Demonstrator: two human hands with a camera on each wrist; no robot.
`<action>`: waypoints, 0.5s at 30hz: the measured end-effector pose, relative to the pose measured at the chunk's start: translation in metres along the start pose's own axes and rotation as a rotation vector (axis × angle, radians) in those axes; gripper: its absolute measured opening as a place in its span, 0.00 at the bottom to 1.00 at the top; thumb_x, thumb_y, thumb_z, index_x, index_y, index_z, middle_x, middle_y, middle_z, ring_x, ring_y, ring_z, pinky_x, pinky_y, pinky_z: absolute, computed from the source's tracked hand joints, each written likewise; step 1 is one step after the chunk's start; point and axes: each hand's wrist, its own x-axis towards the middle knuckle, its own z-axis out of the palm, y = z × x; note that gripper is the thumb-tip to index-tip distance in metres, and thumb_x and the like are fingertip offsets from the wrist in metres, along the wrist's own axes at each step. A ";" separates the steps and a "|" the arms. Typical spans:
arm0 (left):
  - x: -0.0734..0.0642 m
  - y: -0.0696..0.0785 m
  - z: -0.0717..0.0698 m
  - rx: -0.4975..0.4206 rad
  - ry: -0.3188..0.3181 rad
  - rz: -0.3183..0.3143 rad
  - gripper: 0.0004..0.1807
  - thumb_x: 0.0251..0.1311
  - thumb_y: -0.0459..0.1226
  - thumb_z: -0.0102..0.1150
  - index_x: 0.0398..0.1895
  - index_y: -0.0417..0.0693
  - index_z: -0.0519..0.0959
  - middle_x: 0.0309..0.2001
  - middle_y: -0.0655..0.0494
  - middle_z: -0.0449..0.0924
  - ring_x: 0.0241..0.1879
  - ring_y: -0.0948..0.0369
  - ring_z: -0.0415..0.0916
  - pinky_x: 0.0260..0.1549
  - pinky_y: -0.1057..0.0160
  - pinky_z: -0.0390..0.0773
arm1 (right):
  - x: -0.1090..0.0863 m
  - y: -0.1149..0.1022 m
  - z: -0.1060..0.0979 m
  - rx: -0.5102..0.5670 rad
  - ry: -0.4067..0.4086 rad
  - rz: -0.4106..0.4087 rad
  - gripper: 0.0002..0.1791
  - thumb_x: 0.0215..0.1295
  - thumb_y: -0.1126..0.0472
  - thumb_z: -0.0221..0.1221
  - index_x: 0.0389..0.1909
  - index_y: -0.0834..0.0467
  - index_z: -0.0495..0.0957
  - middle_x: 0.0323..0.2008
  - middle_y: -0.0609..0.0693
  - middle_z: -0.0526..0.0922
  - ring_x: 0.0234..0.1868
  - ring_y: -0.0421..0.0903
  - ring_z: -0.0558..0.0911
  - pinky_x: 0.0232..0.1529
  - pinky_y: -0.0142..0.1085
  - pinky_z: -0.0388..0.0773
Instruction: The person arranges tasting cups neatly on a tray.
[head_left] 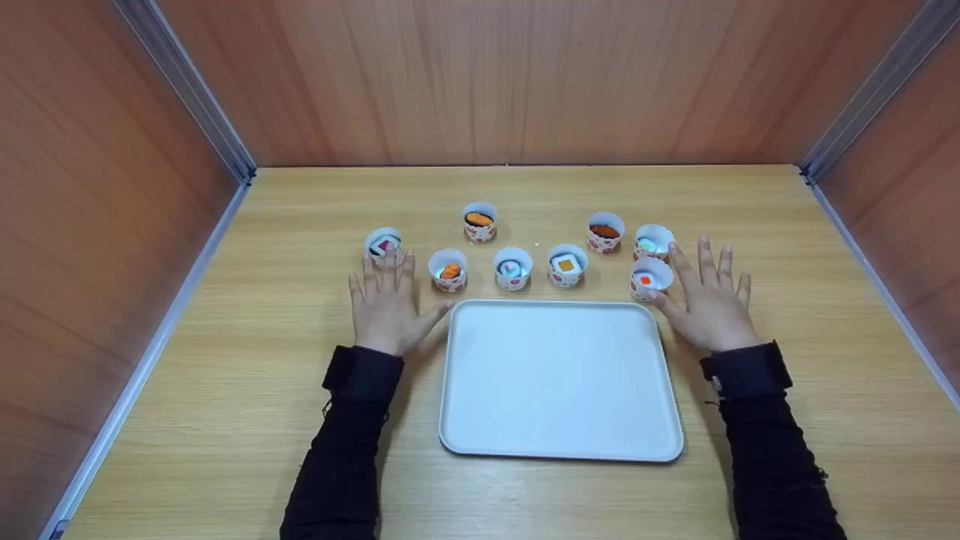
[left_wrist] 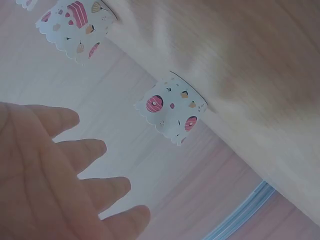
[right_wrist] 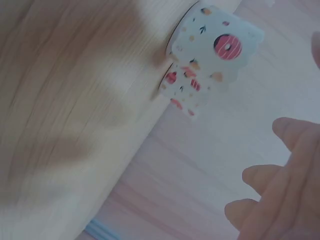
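Head view: left hand (head_left: 386, 315) and right hand (head_left: 709, 311) flank a lower-centre tray (head_left: 562, 382), fingers spread; cups (head_left: 566, 280) span mid-frame. Left wrist: fingers apart, lower left; cups, centre and upper left. Right wrist: fingers apart, lower right; cups, upper centre.

long, wrinkled black sleeves (head_left: 343, 457) — broad cuffs (head_left: 364, 373), equally dark

tray (head_left: 562, 382) on table (head_left: 225, 450), cups (head_left: 513, 282) behind it, wall (head_left: 510, 82) behind cups
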 end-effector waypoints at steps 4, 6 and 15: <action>0.000 0.001 -0.001 -0.001 -0.002 -0.010 0.57 0.54 0.75 0.40 0.79 0.52 0.46 0.79 0.44 0.42 0.77 0.38 0.32 0.71 0.34 0.36 | 0.000 -0.005 0.000 0.011 0.005 -0.026 0.45 0.69 0.35 0.49 0.79 0.46 0.39 0.77 0.60 0.26 0.74 0.66 0.22 0.64 0.74 0.25; 0.000 0.001 -0.002 -0.001 0.000 -0.012 0.56 0.54 0.75 0.40 0.79 0.52 0.47 0.79 0.44 0.41 0.77 0.38 0.32 0.71 0.34 0.36 | -0.001 -0.008 -0.001 0.012 0.018 -0.037 0.45 0.69 0.36 0.50 0.79 0.45 0.40 0.78 0.61 0.28 0.75 0.66 0.23 0.64 0.74 0.27; 0.002 -0.001 -0.012 -0.053 0.067 -0.005 0.55 0.55 0.72 0.46 0.78 0.50 0.48 0.78 0.42 0.42 0.77 0.37 0.34 0.71 0.34 0.41 | -0.011 -0.015 -0.005 0.074 0.067 -0.117 0.44 0.68 0.40 0.55 0.78 0.48 0.45 0.77 0.65 0.37 0.76 0.70 0.35 0.61 0.77 0.45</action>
